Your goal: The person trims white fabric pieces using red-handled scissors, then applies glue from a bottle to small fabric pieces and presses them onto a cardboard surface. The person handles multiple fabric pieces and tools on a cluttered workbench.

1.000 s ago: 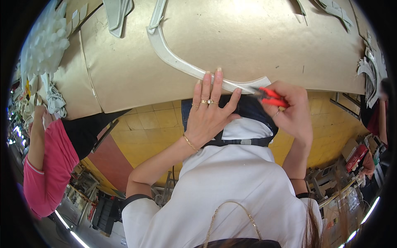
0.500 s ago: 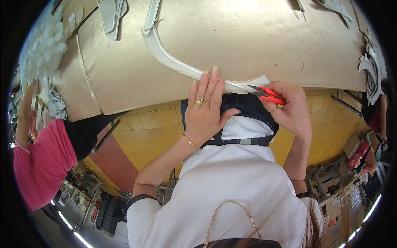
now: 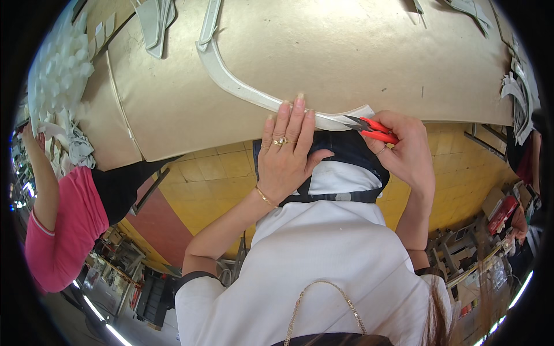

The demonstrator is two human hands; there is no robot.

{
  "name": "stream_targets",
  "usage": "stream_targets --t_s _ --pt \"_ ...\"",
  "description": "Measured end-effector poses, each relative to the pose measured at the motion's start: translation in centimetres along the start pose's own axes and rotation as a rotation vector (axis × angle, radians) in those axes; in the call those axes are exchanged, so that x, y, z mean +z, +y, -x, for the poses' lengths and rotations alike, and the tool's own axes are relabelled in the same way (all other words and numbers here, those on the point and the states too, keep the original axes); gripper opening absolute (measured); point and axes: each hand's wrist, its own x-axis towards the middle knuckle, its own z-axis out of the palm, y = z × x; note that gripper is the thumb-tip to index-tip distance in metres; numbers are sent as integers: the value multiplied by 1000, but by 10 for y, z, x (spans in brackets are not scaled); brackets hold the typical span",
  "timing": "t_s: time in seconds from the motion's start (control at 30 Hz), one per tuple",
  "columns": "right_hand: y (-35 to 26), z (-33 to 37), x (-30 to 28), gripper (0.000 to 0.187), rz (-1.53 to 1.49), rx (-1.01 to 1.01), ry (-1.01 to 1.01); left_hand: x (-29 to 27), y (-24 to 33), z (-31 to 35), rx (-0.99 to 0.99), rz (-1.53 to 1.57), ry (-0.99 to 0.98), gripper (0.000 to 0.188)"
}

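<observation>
A long, curved, off-white strip with a raised line along it, perhaps leather-like sheet material (image 3: pixel 225 79), lies on the shiny gold-tan covered surface (image 3: pixel 323 63), its right part near the front edge. The left hand (image 3: pixel 287 150) lies flat over it, fingers straight and nearly together, thumb held apart. The right hand (image 3: pixel 407 147) pinches the red handles of a small pair of dark-bladed snips (image 3: pixel 375 136) between thumb and curled fingers; the blades look slightly parted at the strip's right end, though whether they bite anything I cannot tell. A narrow off-white piece (image 3: pixel 211 20) overlaps the far end

The strip looks light and flexible, likely to bend or slide if pressed unevenly, and its edge could be nicked. A flat palm-down hold just beside the blades seems best, or a pinch across its width for lifting
</observation>
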Motion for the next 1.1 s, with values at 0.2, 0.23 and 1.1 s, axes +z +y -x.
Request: stream_targets --t_s 0.2,0.23,1.1 --pt "-1 -1 0 15 23 32 -4 0 1 0 6 -26 0 71" --pt "-1 -1 -1 15 27 24 -4 0 2 0 5 -33 0 70" --pt "-3 -10 -7 16 55 -65 21 7 19 1 38 -198 9 71"
